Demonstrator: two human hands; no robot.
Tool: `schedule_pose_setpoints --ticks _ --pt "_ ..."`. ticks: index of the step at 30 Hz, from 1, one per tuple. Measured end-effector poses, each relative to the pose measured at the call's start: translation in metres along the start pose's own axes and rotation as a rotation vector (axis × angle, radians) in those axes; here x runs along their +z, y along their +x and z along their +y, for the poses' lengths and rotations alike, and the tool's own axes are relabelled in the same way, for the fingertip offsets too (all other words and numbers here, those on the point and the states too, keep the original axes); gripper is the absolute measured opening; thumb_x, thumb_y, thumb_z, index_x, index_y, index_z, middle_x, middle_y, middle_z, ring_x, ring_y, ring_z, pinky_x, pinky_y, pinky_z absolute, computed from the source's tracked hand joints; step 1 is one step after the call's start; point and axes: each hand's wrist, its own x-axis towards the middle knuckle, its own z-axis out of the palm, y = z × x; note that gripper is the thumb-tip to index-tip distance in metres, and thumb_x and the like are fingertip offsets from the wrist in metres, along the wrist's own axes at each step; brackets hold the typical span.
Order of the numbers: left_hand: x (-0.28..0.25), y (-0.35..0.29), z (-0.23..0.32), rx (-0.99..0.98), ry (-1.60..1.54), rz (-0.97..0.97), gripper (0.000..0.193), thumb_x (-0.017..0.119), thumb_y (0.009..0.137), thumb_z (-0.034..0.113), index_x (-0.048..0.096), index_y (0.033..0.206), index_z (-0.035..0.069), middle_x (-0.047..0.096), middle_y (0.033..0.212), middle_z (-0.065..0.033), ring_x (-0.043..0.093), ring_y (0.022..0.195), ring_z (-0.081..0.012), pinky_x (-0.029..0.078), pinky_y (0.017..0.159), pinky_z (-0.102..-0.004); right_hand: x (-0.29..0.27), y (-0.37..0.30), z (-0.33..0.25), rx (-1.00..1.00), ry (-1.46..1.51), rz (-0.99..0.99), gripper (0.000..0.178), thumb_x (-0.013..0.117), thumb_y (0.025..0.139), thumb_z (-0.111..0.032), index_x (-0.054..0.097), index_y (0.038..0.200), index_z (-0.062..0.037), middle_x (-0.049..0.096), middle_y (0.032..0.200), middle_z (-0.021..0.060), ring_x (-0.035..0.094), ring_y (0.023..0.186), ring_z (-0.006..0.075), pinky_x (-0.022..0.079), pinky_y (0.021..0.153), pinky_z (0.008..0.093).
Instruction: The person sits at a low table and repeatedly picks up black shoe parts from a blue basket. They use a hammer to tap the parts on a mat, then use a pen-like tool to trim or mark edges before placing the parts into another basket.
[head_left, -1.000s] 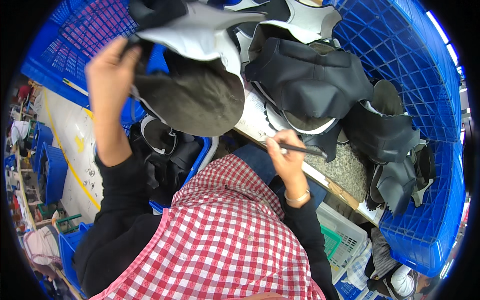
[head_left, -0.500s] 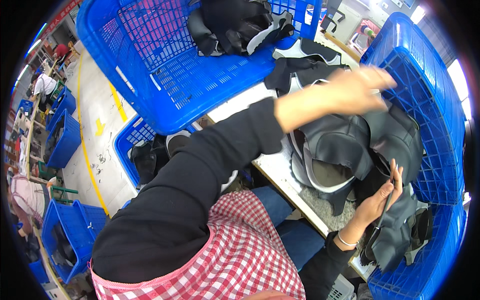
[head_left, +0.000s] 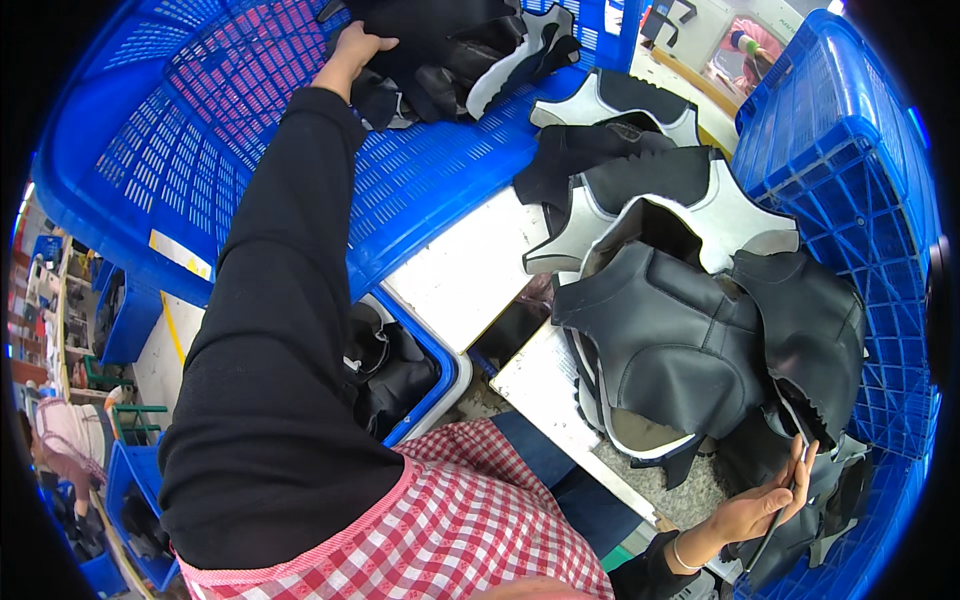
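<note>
Up in the tilted blue basket (head_left: 300, 140), my left hand (head_left: 352, 55) is at the left edge of a pile of black shoe uppers (head_left: 440, 50). Its thumb lies over a black upper, and its fingers are mostly hidden at the edge, closed on it. At the lower right, my right hand (head_left: 765, 510) holds a thin dark stick-like tool (head_left: 768, 540) between thumb and fingers; its exact kind does not show. Beside that hand lies a stitched black leather upper (head_left: 670, 340). Behind it are black uppers with white linings (head_left: 720, 215).
A blue crate (head_left: 830, 170) stands on edge along the right of the white worktable (head_left: 470, 260). Below the basket, another blue bin (head_left: 440, 375) holds dark pieces. At the far left, more blue bins (head_left: 140, 490) stand near a person (head_left: 75, 430).
My left hand has swung from above the uppers on the table, leftward and up into the basket. My right hand keeps the thin tool. The whole view has shifted.
</note>
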Motion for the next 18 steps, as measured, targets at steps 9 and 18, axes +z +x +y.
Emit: schedule_pose_setpoints --ticks 9,18 --pt "-0.055 -0.160 0.115 0.354 -0.203 0.483 0.028 0.085 0.080 0.015 0.073 0.097 -0.003 0.076 0.101 -0.0108 0.071 0.078 -0.0202 0.055 0.072 -0.0294 0.045 -0.020 -0.053 -0.181 0.079 -0.168 0.048 0.038 0.111 -0.047 0.054 0.120 -0.0029 0.073 0.103 0.0278 0.059 0.124 0.0414 0.036 0.114 0.0579" --pt "-0.031 -0.308 0.116 0.675 0.310 -0.394 0.024 0.075 0.081 0.003 0.070 0.104 0.003 0.065 0.100 -0.0156 0.068 0.089 -0.0302 0.056 0.075 -0.0346 0.153 -0.055 -0.112 -0.162 0.519 -0.651 0.028 0.059 0.103 -0.027 0.067 0.110 -0.0004 0.076 0.105 0.0181 0.067 0.107 0.0381 0.051 0.097 0.0454"
